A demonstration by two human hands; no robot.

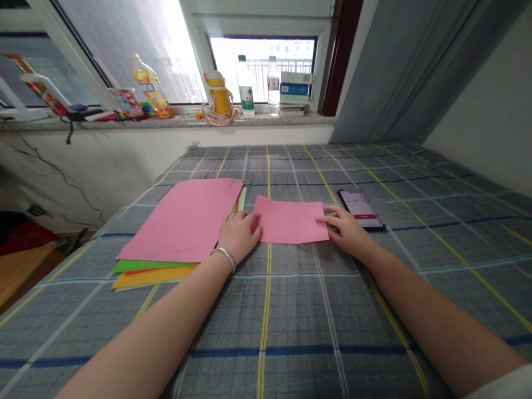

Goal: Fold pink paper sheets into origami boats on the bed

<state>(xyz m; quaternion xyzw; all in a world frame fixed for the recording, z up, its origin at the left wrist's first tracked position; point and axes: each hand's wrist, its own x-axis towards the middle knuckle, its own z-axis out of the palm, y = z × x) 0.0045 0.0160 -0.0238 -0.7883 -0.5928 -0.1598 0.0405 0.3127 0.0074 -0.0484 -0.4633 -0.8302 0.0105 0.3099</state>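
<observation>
A small pink sheet of paper lies in front of me on the plaid cloth, wider than it is deep. At its left edge, my left hand has its fingers and thumb closed on the paper; a silver bangle circles that wrist. The opposite edge is pinched between the thumb and fingers of my right hand. Left of my left hand rests a stack of larger coloured sheets, pink on top, with green, orange and yellow edges showing beneath. Just beyond my right hand lies a phone, its screen lit.
The plaid cloth covers the wide flat surface. Along the windowsill stand a yellow cup, bottles such as a green-capped one, and stacked boxes. A grey curtain hangs at the right.
</observation>
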